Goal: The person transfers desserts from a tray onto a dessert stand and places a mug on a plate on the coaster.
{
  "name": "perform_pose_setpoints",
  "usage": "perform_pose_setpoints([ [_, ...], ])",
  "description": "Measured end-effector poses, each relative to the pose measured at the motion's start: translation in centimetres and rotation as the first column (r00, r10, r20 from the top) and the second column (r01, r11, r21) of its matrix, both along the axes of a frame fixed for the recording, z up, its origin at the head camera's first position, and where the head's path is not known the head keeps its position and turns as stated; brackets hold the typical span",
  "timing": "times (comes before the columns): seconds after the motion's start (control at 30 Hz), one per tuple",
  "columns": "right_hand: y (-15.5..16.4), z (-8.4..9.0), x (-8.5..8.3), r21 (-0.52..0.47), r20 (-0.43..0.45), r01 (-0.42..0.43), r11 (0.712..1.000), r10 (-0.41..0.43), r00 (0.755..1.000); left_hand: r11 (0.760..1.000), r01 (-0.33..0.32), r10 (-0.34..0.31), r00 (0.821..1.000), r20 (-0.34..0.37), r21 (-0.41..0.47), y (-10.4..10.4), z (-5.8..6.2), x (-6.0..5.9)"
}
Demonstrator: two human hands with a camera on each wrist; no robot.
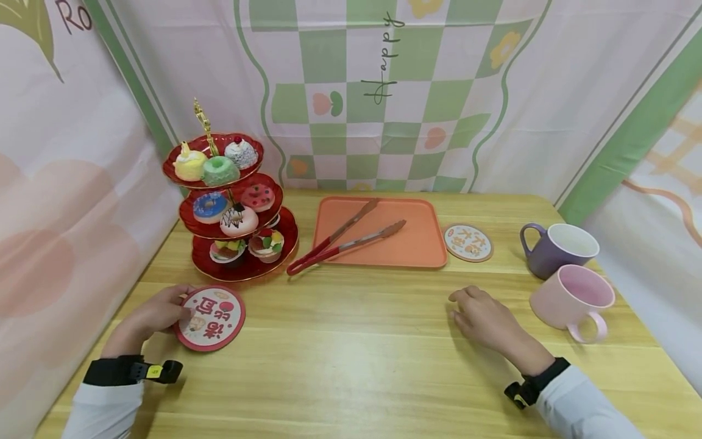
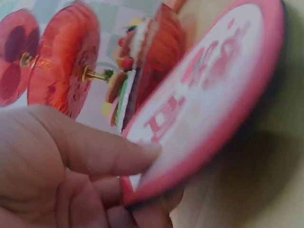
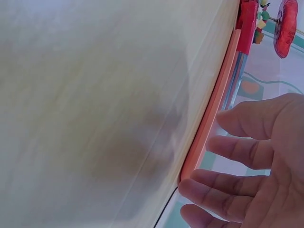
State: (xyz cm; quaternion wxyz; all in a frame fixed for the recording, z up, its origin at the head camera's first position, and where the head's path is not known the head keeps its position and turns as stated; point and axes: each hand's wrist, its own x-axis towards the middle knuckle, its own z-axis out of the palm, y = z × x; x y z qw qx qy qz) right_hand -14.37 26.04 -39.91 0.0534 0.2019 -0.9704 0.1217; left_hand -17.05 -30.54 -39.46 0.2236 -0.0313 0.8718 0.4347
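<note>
At the far left of the wooden table (image 1: 351, 366), the left hand (image 1: 156, 314) pinches the near-left edge of a round red-rimmed coaster (image 1: 211, 318) with red lettering; in the left wrist view the thumb lies on the coaster's printed face and the fingers curl beneath its rim, and that side looks raised off the wood, though the view is blurred. Just behind the coaster stands a three-tier red dessert stand (image 1: 233, 210) with a gold handle, loaded with small cakes and doughnuts on every level. To its right lies an orange tray (image 1: 422, 244), with red-handled tongs (image 1: 342, 241) resting across it, their joined end sticking out over the tray's front-left edge onto the table. Just beside the tray's right edge sits a second, smaller coaster (image 1: 468, 242) with a pale face. Nearer the front, the right hand (image 1: 485, 317) rests palm-down on the bare wood, fingers loosely spread and holding nothing, well apart from the tray and the cups. At the far right a purple mug (image 1: 556, 249) stands upright behind a pink mug (image 1: 573, 299), the two just beside each other, the pink one's handle turned toward the front edge
</note>
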Motion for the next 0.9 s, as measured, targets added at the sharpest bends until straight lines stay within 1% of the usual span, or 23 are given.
perform_pose_setpoints([
  [0.07,0.0,0.0,0.0,0.001,0.000,0.002,1.000,-0.002,1.000,0.998,-0.007,0.005,0.999,-0.036,-0.070,0.0,-0.1,-0.2],
  [0.17,-0.1,0.0,0.0,0.002,-0.001,-0.003,1.000,0.003,1.000,0.986,-0.023,0.010,0.997,-0.079,-0.166,0.3,-0.3,-0.6],
  [0.33,-0.1,-0.1,-0.1,0.004,-0.002,-0.014,1.000,0.014,1.000,0.953,-0.043,0.010,0.994,-0.111,-0.300,0.8,-0.3,-0.9],
  [0.43,-0.1,-0.1,-0.1,0.006,-0.003,-0.016,1.000,0.016,1.000,0.933,-0.047,0.002,0.992,-0.126,-0.356,1.3,-0.2,-0.9],
  [0.5,-0.1,-0.2,-0.1,0.006,-0.005,-0.015,1.000,0.015,1.000,0.924,-0.046,-0.006,0.991,-0.133,-0.381,1.5,-0.2,-0.8],
  [0.6,-0.1,-0.2,-0.1,0.005,-0.004,-0.017,1.000,0.017,1.000,0.918,-0.039,-0.016,0.991,-0.136,-0.396,1.8,-0.1,-0.7],
  [0.83,0.0,-0.1,-0.1,0.007,-0.019,-0.022,1.000,0.022,1.000,0.916,-0.039,-0.022,0.989,-0.146,-0.399,2.1,-0.1,-0.6],
  [0.9,0.1,0.1,0.0,0.006,-0.021,-0.011,1.000,0.011,1.000,0.917,-0.042,-0.019,0.988,-0.151,-0.396,2.2,-0.2,-0.6],
])
